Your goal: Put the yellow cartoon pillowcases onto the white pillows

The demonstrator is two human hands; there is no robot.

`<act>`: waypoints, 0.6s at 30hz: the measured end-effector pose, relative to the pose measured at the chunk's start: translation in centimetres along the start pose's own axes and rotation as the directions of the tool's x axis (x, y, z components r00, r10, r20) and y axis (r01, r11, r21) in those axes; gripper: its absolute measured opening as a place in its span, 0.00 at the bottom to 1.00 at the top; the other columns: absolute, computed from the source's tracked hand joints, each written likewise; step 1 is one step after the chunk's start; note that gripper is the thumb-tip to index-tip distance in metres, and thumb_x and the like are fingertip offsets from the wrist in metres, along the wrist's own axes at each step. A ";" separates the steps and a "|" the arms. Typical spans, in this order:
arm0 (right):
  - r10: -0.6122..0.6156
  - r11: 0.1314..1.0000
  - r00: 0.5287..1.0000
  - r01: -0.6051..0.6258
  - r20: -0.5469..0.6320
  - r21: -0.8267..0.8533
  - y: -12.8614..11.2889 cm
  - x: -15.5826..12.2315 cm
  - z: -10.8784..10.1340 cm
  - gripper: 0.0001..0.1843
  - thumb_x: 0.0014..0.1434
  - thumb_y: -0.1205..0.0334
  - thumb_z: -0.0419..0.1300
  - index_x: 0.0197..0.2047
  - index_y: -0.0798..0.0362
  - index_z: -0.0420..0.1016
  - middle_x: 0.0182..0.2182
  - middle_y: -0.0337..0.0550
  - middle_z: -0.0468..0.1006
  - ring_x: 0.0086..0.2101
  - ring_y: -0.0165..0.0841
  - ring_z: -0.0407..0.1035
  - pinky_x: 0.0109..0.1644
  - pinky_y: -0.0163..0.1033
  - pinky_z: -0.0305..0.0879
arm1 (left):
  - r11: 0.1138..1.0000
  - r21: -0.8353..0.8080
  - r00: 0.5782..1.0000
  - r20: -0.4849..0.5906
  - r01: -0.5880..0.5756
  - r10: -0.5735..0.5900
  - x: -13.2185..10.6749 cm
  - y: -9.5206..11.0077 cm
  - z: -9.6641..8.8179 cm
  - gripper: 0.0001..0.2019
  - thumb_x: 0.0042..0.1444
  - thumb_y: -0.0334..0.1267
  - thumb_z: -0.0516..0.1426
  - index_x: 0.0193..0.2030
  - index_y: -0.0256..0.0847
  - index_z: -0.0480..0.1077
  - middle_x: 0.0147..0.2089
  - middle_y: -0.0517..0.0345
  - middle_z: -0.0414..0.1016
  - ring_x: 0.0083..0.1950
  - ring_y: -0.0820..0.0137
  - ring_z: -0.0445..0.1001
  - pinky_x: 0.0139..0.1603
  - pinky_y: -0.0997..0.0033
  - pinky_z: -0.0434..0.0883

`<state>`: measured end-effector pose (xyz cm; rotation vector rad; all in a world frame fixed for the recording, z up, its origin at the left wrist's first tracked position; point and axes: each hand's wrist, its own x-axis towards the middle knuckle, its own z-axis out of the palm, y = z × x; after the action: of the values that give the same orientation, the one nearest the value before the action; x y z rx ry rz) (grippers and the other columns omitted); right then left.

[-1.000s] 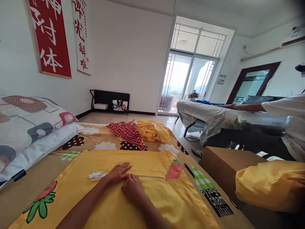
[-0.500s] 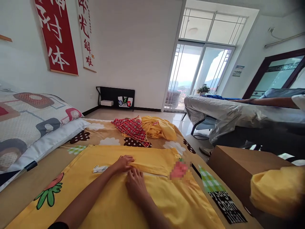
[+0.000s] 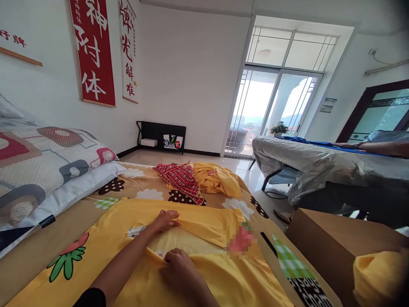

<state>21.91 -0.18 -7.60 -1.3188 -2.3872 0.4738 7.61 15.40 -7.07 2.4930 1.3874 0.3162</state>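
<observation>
A yellow fabric cover (image 3: 128, 251) with printed strawberry and cat figures lies spread on the bed. Across its middle a slit gapes, showing paler fabric (image 3: 179, 243) inside. My left hand (image 3: 166, 220) has its fingers curled over the slit's far edge, which is bunched at the fingertips. Nearer to me, my right hand (image 3: 179, 262) is closed on the near edge, where the fabric is gathered up in folds. The fingertips of my right hand are partly hidden by the hand itself.
Beyond the cover lie a red plaid cloth (image 3: 180, 179) and a crumpled yellow cloth (image 3: 217, 179). A patterned pillow (image 3: 54, 157) is at the left. On the right stand a cardboard box (image 3: 332, 238), more yellow fabric (image 3: 378, 275) and a plastic-draped table (image 3: 306, 160) with another person's arm over it.
My right hand has drawn the near edge towards me, so the slit has opened wide. My left hand stays at the far edge. The view has tilted up slightly.
</observation>
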 end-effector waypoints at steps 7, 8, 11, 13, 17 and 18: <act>0.011 0.984 1.000 -0.012 0.006 0.176 0.2 -0.4 -1.0 0.09 0.55 0.65 0.56 0.35 0.51 0.79 0.33 0.41 0.80 0.37 0.32 0.72 0.43 0.33 0.62 | 0.998 0.037 0.996 -0.080 0.045 -0.042 -0.6 0.8 0.2 0.21 0.60 0.48 0.53 0.57 0.44 0.69 0.63 0.44 0.67 0.63 0.53 0.64 0.61 0.46 0.54; 0.031 0.978 0.999 -0.025 -0.026 0.206 0.5 -0.3 -1.1 0.10 0.55 0.65 0.56 0.36 0.51 0.79 0.34 0.41 0.80 0.36 0.32 0.72 0.42 0.33 0.62 | 0.998 0.039 0.996 -0.082 0.044 -0.040 -1.3 0.9 0.0 0.23 0.58 0.47 0.54 0.59 0.45 0.67 0.65 0.43 0.65 0.65 0.53 0.62 0.62 0.45 0.54; 0.091 0.971 0.975 -0.042 -0.202 0.237 1.9 0.0 -1.2 0.10 0.57 0.63 0.54 0.34 0.51 0.77 0.32 0.43 0.78 0.34 0.33 0.71 0.40 0.35 0.63 | 0.998 0.046 0.994 -0.108 0.040 -0.035 -4.2 -0.2 -1.0 0.27 0.57 0.48 0.55 0.63 0.47 0.63 0.69 0.47 0.58 0.68 0.56 0.58 0.64 0.47 0.53; 0.098 0.973 0.936 -0.020 -0.338 0.228 3.1 0.1 -1.4 0.12 0.59 0.59 0.52 0.30 0.50 0.74 0.29 0.44 0.76 0.34 0.35 0.70 0.39 0.37 0.64 | 0.997 -0.020 0.978 -0.197 0.069 -0.072 -7.0 -2.3 -2.3 0.25 0.57 0.50 0.54 0.62 0.48 0.66 0.68 0.51 0.60 0.68 0.59 0.59 0.66 0.53 0.55; 0.144 0.959 0.888 -0.016 -0.437 0.283 5.1 0.6 -1.3 0.21 0.61 0.44 0.48 0.26 0.48 0.70 0.24 0.43 0.73 0.28 0.36 0.67 0.35 0.39 0.65 | 0.947 -0.230 0.842 -0.442 0.226 -0.309 -15.7 -9.5 -6.2 0.24 0.55 0.53 0.52 0.53 0.43 0.73 0.60 0.51 0.72 0.62 0.61 0.67 0.65 0.60 0.62; 0.164 0.953 0.888 -0.030 -0.429 0.302 5.5 0.7 -1.1 0.22 0.60 0.42 0.48 0.26 0.47 0.70 0.23 0.42 0.73 0.26 0.36 0.67 0.33 0.39 0.65 | 0.927 -0.254 0.796 -0.480 0.278 -0.370 -18.5 -11.5 -7.3 0.25 0.54 0.55 0.51 0.51 0.41 0.73 0.58 0.48 0.73 0.60 0.59 0.69 0.64 0.58 0.63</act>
<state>26.08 3.32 -9.07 -1.2565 -1.8016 0.4629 -13.43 6.31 -5.13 2.0480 1.8627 1.0490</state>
